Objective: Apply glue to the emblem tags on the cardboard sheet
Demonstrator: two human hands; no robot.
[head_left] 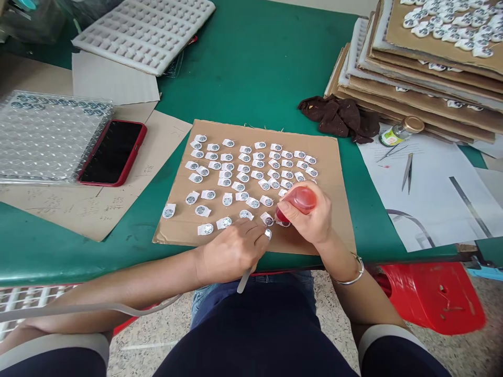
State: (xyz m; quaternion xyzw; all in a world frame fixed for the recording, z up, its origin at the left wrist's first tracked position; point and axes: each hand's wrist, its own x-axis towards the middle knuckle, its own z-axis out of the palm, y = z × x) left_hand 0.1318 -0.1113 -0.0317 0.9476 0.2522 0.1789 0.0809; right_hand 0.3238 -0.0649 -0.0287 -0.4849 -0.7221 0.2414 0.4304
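A brown cardboard sheet (326,157) lies on the green table, with many small white tabs (208,194) bearing round dark-rimmed discs spread over it. Above the sheet's front right part, my right hand (314,214) is wrapped round a red squeeze bottle (302,199), its lower end near the tabs. My left hand (239,246) is closed beside it, over the front edge of the sheet. The fingers hold a thin grey-handled tool (244,281), whose handle sticks out below the hand. A small silvery disc (268,234) shows at the left fingertips.
A red-cased phone (113,152) and a clear bubbled tray (39,139) lie left. Behind stands a white moulded tray (145,31). At right are stacked cardboard sheets (416,89), a brown cloth (341,118), a glass jar (401,131) and tweezers (407,173) on white paper.
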